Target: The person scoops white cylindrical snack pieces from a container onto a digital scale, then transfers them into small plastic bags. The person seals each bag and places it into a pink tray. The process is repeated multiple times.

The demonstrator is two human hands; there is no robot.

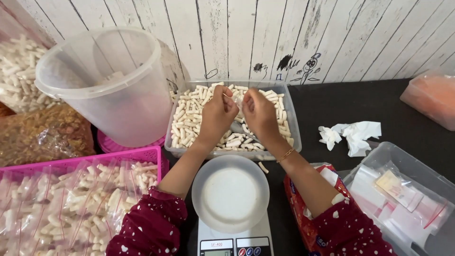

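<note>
Scale (231, 199) with white dish sits at the table's near edge; beyond it, left hand (217, 115) and right hand (258, 114) pinch open a clear bag (235, 97) over the snack tray (290, 124).

Tilted bucket (106, 80) crowds the tub's (291, 118) left; right side open.

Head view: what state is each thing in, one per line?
Clear tray: open, filled with pale stick snacks.
Left hand: closed, pinching something small over the tray.
Right hand: closed, pinching alongside the left.
Scale: white pan empty.
Clear bucket: tipped on its side, mouth toward the camera.
Pink basket: full of filled zip bags.
Tissue: crumpled.
Clear box: open, holding empty zip bags.
</note>
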